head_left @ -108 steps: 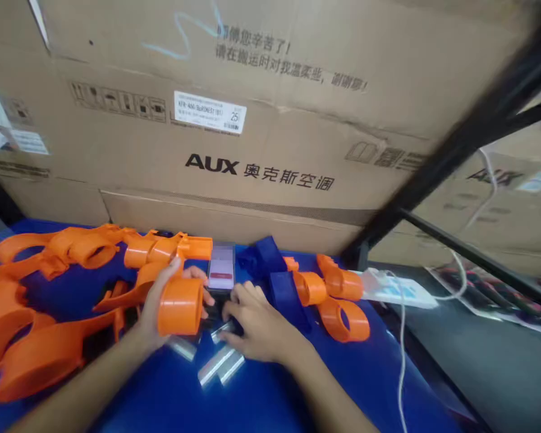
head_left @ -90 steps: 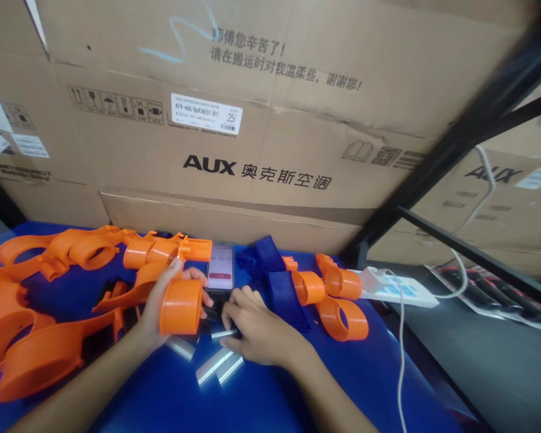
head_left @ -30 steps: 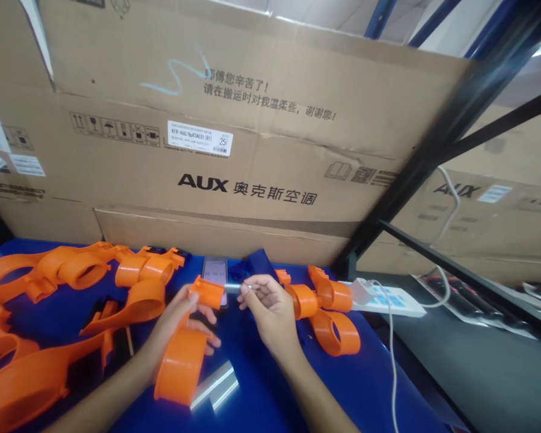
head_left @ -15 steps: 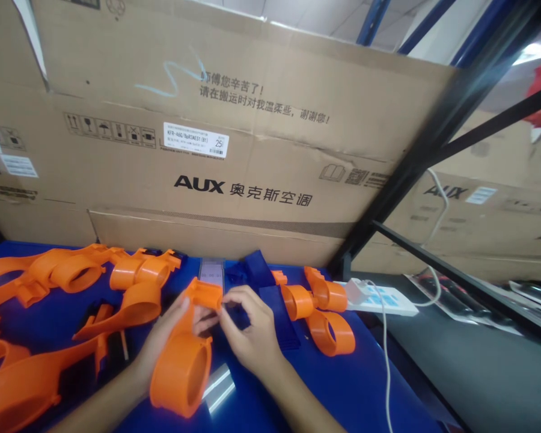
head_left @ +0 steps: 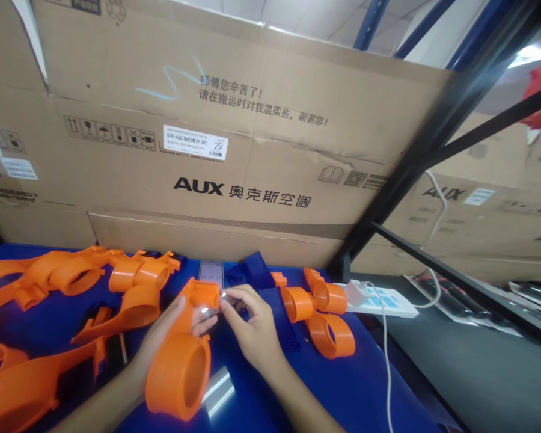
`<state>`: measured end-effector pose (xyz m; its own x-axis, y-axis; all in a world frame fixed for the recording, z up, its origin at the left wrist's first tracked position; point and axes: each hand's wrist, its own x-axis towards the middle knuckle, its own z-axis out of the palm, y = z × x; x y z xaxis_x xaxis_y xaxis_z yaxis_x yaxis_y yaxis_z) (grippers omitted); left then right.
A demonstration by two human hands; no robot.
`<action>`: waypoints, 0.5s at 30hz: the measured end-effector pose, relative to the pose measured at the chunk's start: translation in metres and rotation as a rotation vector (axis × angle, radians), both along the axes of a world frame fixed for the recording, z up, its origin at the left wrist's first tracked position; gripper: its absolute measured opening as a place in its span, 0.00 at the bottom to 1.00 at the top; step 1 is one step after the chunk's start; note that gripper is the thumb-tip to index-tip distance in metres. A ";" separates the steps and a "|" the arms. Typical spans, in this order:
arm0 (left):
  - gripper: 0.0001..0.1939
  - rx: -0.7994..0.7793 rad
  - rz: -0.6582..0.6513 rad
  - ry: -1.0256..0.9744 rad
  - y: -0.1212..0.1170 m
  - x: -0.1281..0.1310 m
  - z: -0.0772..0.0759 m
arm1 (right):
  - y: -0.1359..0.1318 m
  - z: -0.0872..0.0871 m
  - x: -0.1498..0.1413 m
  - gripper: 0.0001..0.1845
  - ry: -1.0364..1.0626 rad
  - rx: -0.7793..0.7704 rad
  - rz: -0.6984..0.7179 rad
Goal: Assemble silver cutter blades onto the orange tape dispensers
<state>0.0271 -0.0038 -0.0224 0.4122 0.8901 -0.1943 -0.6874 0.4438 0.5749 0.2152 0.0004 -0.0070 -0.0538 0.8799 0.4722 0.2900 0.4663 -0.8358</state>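
Note:
In my left hand [head_left: 161, 329] is an orange plastic strap-like part [head_left: 178, 377], with a wide ring at its lower end and a short trough-shaped piece at its top. The fingers wrap behind it and the thumb lies along its left side. My right hand [head_left: 255, 331] pinches a small shiny, silvery piece [head_left: 224, 295] between thumb and forefinger, right beside the trough's open right end. Whether the piece touches the orange part I cannot tell. Another silvery glint shows just under the trough, near my left fingertips.
Similar orange parts [head_left: 139, 304] lie on the left of the blue table, and more orange rings [head_left: 331, 334] on the right. Dark blue sheets [head_left: 282, 319], a phone-like device [head_left: 211, 272] and a white power strip [head_left: 390, 302] sit behind. A cardboard panel [head_left: 252, 156] stands along the back.
The silvery piece now shows at my right fingertips, which have drawn slightly away from the trough's end. The orange part has shifted a little to the left.

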 end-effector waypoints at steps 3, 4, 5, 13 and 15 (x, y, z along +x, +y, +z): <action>0.24 -0.031 0.027 0.020 0.000 0.002 0.005 | 0.001 0.000 0.001 0.08 0.073 -0.063 0.010; 0.23 -0.015 0.053 0.048 0.000 0.003 0.008 | 0.002 0.001 0.003 0.09 0.122 -0.084 0.007; 0.21 0.015 0.093 0.094 0.000 0.003 0.009 | 0.003 0.001 0.004 0.09 0.183 -0.099 -0.003; 0.16 0.160 0.217 0.300 -0.009 0.003 0.015 | 0.006 0.010 0.012 0.12 0.414 -0.167 0.009; 0.17 0.169 0.205 0.306 -0.012 0.006 0.018 | 0.007 0.010 0.010 0.12 0.412 -0.190 0.018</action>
<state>0.0327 -0.0154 -0.0045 0.1691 0.9777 -0.1245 -0.5378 0.1974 0.8197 0.2251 0.0071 0.0032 0.0888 0.9535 0.2881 -0.0920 0.2958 -0.9508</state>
